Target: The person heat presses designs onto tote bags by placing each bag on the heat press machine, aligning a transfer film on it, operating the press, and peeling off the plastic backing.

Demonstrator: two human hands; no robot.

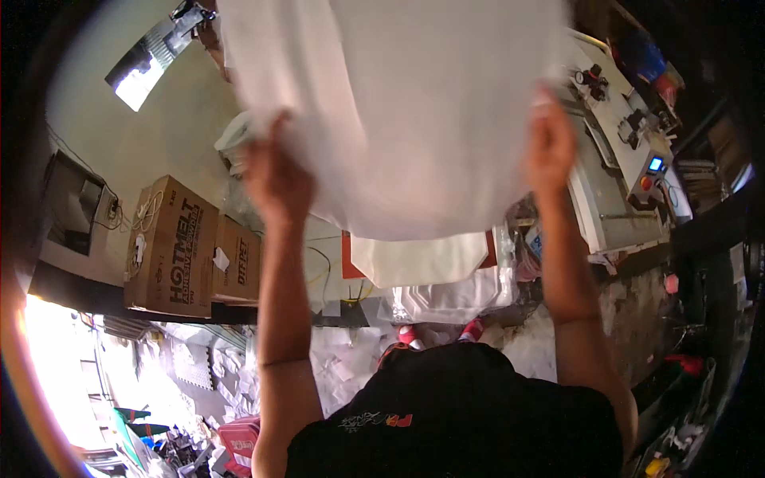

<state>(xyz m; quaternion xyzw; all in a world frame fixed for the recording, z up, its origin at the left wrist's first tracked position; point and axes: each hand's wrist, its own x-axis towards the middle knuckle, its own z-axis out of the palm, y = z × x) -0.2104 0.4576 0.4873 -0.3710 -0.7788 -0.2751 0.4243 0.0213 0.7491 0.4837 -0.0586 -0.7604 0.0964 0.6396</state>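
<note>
A large white, slightly see-through sheet (430, 119) hangs spread out in front of me, blurred by motion. I cannot tell whether it is plastic, paper or cloth. My left hand (279, 179) is closed on its left edge, and my right hand (550, 147) pinches its right edge, a little higher up. Below the sheet's lower edge, a cream-white piece with angled corners (420, 259) lies on a red-brown board (347, 256). Clear plastic wrapping with pale flat pieces (454, 296) lies nearer to me. The sheet hides much of the work surface behind it.
Brown cardboard boxes (171, 251) stand on the left, near a lit lamp (143, 68). On the right is a white machine (629, 159) with a small blue screen and a red knob. Paper scraps (343, 358) litter the floor around my feet.
</note>
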